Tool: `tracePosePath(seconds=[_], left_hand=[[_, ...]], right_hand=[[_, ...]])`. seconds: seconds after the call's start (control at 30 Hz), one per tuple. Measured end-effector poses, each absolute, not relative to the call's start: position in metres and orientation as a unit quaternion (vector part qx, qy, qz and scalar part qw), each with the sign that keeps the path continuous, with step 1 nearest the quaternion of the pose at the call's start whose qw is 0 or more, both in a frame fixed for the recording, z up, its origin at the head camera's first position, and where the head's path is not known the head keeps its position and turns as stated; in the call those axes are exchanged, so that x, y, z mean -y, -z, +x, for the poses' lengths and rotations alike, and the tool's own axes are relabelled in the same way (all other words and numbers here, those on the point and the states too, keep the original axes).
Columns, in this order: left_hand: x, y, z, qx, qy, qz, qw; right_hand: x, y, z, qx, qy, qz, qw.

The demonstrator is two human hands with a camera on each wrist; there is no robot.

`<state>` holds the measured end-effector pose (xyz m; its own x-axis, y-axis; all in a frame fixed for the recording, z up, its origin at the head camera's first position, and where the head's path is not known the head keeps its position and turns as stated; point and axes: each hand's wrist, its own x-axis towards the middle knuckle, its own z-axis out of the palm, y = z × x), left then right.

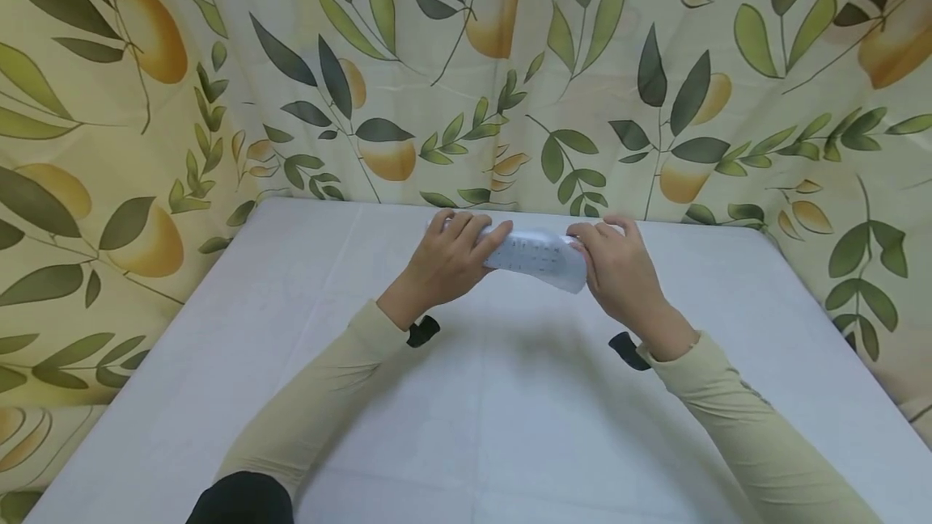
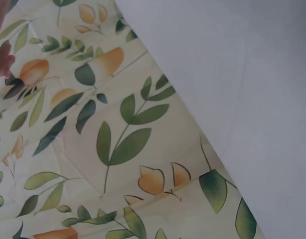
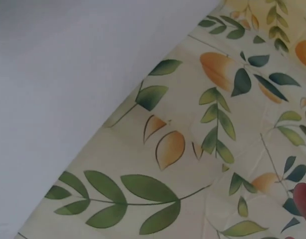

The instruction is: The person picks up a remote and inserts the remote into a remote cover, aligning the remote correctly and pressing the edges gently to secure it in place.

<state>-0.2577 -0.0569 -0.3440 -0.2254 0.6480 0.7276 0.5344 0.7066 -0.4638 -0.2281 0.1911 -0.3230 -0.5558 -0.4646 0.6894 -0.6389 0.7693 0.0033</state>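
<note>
Cream fabric printed with orange fruit and green leaves [image 1: 451, 103] hangs behind a table covered in white cloth [image 1: 473, 403]. Over its far side, a white, bent object with rows of small dark marks [image 1: 537, 257] spans two hands: the left hand [image 1: 453, 255] curls its fingers around one end, and the right hand [image 1: 615, 269] grips the other. Pale yellow-green sleeves [image 1: 313, 395] cover both arms.

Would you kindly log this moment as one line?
left hand: grips white printed item | right hand: grips its other end | item: held over white table
</note>
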Motion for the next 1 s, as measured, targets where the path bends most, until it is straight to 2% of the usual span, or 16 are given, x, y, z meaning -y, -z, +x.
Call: tracePosePath(seconds=[0.13, 0.3, 0.43, 0.53, 0.67, 0.9, 1.0], left_hand=[[0.058, 0.341, -0.257, 0.801, -0.042, -0.378, 0.461], [0.063, 0.337, -0.259, 0.823, -0.056, -0.389, 0.409], [0.065, 0.334, -0.261, 0.823, -0.079, -0.405, 0.39], [0.065, 0.33, -0.262, 0.822, -0.082, -0.412, 0.385], [0.063, 0.327, -0.26, 0.829, -0.053, -0.384, 0.404], [0.051, 0.336, -0.25, 0.833, 0.054, -0.252, 0.489], [0.043, 0.341, -0.245, 0.827, 0.052, -0.243, 0.504]], right_hand=[[-0.199, 0.323, -0.229, 0.858, -0.104, 0.364, 0.347], [-0.208, 0.321, -0.232, 0.85, -0.072, 0.42, 0.311], [-0.206, 0.321, -0.231, 0.857, -0.037, 0.423, 0.292], [-0.202, 0.323, -0.23, 0.864, -0.012, 0.404, 0.301], [-0.197, 0.328, -0.229, 0.863, -0.007, 0.381, 0.332], [-0.187, 0.338, -0.23, 0.867, -0.072, 0.318, 0.376], [-0.18, 0.337, -0.228, 0.871, -0.102, 0.29, 0.384]])
